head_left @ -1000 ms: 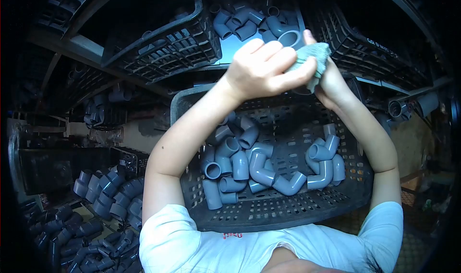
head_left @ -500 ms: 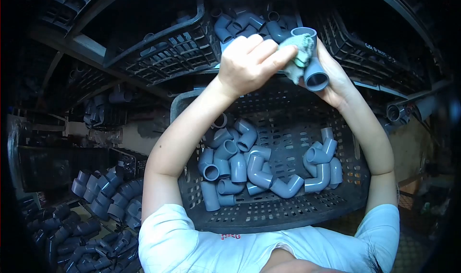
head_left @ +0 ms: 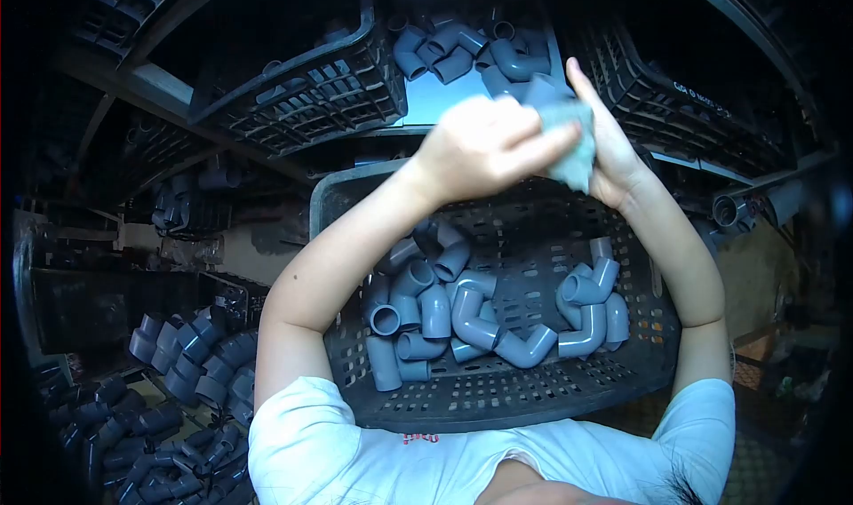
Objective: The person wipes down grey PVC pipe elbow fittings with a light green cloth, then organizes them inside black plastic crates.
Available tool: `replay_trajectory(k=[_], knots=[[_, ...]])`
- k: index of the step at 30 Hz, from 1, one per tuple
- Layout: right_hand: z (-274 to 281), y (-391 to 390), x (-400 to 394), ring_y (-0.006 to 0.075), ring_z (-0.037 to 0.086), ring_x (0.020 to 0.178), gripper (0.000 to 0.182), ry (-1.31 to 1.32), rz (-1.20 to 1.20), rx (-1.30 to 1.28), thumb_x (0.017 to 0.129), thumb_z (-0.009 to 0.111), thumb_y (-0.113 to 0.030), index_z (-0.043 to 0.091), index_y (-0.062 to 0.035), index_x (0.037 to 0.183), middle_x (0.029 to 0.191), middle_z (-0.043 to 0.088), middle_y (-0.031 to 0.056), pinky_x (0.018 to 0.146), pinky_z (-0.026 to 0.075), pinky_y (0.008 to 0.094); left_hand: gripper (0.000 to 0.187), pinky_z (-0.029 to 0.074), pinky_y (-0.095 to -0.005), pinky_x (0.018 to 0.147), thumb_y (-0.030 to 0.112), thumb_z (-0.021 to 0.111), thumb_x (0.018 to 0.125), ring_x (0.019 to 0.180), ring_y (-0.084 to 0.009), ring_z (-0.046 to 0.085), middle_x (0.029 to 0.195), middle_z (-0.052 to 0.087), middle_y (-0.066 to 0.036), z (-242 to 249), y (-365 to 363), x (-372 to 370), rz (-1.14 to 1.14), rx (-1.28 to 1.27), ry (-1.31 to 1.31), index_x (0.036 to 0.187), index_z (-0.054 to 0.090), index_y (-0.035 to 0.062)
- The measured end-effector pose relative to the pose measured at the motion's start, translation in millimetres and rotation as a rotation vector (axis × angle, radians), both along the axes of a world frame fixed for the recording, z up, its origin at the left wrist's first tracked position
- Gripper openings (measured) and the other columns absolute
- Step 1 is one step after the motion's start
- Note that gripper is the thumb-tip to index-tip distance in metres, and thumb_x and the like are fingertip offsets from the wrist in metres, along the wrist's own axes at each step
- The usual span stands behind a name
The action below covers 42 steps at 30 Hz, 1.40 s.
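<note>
Above the far rim of a black basket point(head_left: 498, 409), my left hand point(head_left: 484, 150) is closed on a pale green cloth point(head_left: 573, 145), a little smeared by motion. The cloth lies against a grey pipe elbow point(head_left: 548, 87), covering much of it. My right hand point(head_left: 613, 154) holds that elbow from the right side, with one finger pointing up. Inside the basket, several grey elbows point(head_left: 435, 310) lie in a heap on the left, and a smaller group point(head_left: 586, 318) rests on the right.
Behind the hands, a shelf point(head_left: 435, 105) bears more grey elbows between a black crate point(head_left: 302, 96) at left and another crate point(head_left: 684, 105) at right. Many grey fittings point(head_left: 191, 354) are piled at the lower left.
The cloth and my left hand have moved slightly down and right. The elbow has turned, so its lower open end no longer shows.
</note>
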State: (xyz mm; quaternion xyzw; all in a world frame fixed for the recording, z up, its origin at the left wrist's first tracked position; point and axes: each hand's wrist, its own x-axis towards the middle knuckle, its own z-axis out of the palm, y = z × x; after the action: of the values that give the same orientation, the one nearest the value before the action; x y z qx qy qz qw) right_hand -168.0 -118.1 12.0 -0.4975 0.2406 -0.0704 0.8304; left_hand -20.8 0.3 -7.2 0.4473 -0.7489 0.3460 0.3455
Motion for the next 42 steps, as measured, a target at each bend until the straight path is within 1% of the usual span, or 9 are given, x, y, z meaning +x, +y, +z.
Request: replay_trajectory(k=[3, 7, 12, 19, 23, 25, 34, 38, 42], knots=[[0, -4, 2, 0.0157, 0.068, 0.091, 0.080, 0.014, -0.013, -0.071, 0.092, 0.035, -0.076, 0.064, -0.0032, 0.109, 0.098, 0.067, 0.0073, 0.085, 0.056, 0.0339, 0.045, 0.039, -0.0253, 0.048, 0.016, 0.069, 0.072, 0.055, -0.0095, 0.048, 0.068, 0.044, 0.005, -4, -2, -13, -0.081, -0.100, -0.137, 0.117, 0.071, 0.0220], [1, 3, 0, 0.0151, 0.068, 0.078, 0.066, -0.002, -0.023, -0.123, 0.099, 0.028, -0.066, 0.061, -0.0115, 0.117, 0.092, 0.067, 0.0064, 0.055, 0.057, 0.0288, 0.049, 0.043, -0.0265, 0.049, 0.014, 0.070, 0.072, 0.054, -0.0123, 0.051, 0.066, 0.047, 0.002, 3, -10, 20, 0.064, -0.108, -0.002, 0.120, 0.069, 0.0127], [8, -2, 2, 0.0161, 0.067, 0.080, 0.070, -0.011, -0.104, -0.260, 0.100, 0.027, -0.061, 0.065, -0.0023, 0.103, 0.087, 0.068, 0.0097, 0.082, 0.056, 0.0308, 0.048, 0.048, -0.0289, 0.052, 0.007, 0.067, 0.073, 0.055, -0.0136, 0.052, 0.064, 0.046, 0.002, -7, 3, -10, -0.125, 0.050, 0.064, 0.121, 0.069, 0.0101], [2, -5, 1, 0.0203, 0.070, 0.085, 0.066, 0.003, -0.010, -0.188, 0.100, 0.031, -0.062, 0.060, -0.0058, 0.118, 0.099, 0.067, 0.0103, 0.068, 0.061, 0.0350, 0.061, 0.047, -0.0320, 0.052, -0.004, 0.064, 0.071, 0.055, -0.0192, 0.052, 0.064, 0.047, -0.005, -6, -11, 10, -0.005, 0.034, 0.257, 0.131, 0.062, 0.0088], [-4, -7, 4, 0.0212, 0.070, 0.083, 0.070, 0.021, -0.280, -0.263, 0.101, 0.029, -0.060, 0.060, 0.0005, 0.115, 0.097, 0.068, 0.0143, 0.078, 0.059, 0.0347, 0.058, 0.048, -0.0314, 0.052, -0.004, 0.064, 0.072, 0.055, -0.0176, 0.053, 0.066, 0.050, -0.003, -15, -4, -6, -0.122, 0.083, 0.239, 0.129, 0.063, 0.0079], [3, -14, 1, 0.0213, 0.070, 0.085, 0.072, -0.024, -0.142, -0.199, 0.101, 0.028, -0.059, 0.063, 0.0035, 0.107, 0.090, 0.069, 0.0169, 0.082, 0.058, 0.0347, 0.049, 0.051, -0.0269, 0.054, 0.011, 0.065, 0.079, 0.061, -0.0129, 0.059, 0.073, 0.053, 0.001, -16, 1, -19, -0.110, 0.131, 0.059, 0.128, 0.063, 0.0131], [6, -10, 7, 0.0217, 0.069, 0.099, 0.067, 0.035, -0.353, -0.322, 0.102, 0.028, -0.057, 0.059, 0.0007, 0.117, 0.105, 0.069, 0.0149, 0.090, 0.056, 0.0367, 0.059, 0.045, -0.0320, 0.048, -0.007, 0.063, 0.073, 0.051, -0.0184, 0.049, 0.064, 0.048, -0.004, -8, -9, -8, -0.029, 0.020, 0.287, 0.129, 0.063, 0.0090], [-2, -19, 1, 0.0214, 0.069, 0.097, 0.060, -0.129, -0.164, -0.109, 0.104, 0.028, -0.051, 0.056, -0.0002, 0.120, 0.107, 0.068, 0.0170, 0.089, 0.056, 0.0378, 0.058, 0.046, -0.0322, 0.048, -0.007, 0.063, 0.072, 0.051, -0.0178, 0.050, 0.064, 0.047, -0.004, -17, -7, -21, -0.129, 0.027, 0.294, 0.128, 0.063, 0.0072], [0, -15, 9, 0.0252, 0.068, 0.097, 0.060, -0.054, -0.288, -0.134, 0.105, 0.021, -0.050, 0.056, -0.0024, 0.118, 0.105, 0.069, 0.0180, 0.092, 0.054, 0.0407, 0.047, 0.048, -0.0287, 0.052, 0.007, 0.065, 0.077, 0.058, -0.0143, 0.055, 0.071, 0.052, 0.000, -14, -4, -30, -0.089, 0.082, 0.116, 0.123, 0.065, 0.0090]])
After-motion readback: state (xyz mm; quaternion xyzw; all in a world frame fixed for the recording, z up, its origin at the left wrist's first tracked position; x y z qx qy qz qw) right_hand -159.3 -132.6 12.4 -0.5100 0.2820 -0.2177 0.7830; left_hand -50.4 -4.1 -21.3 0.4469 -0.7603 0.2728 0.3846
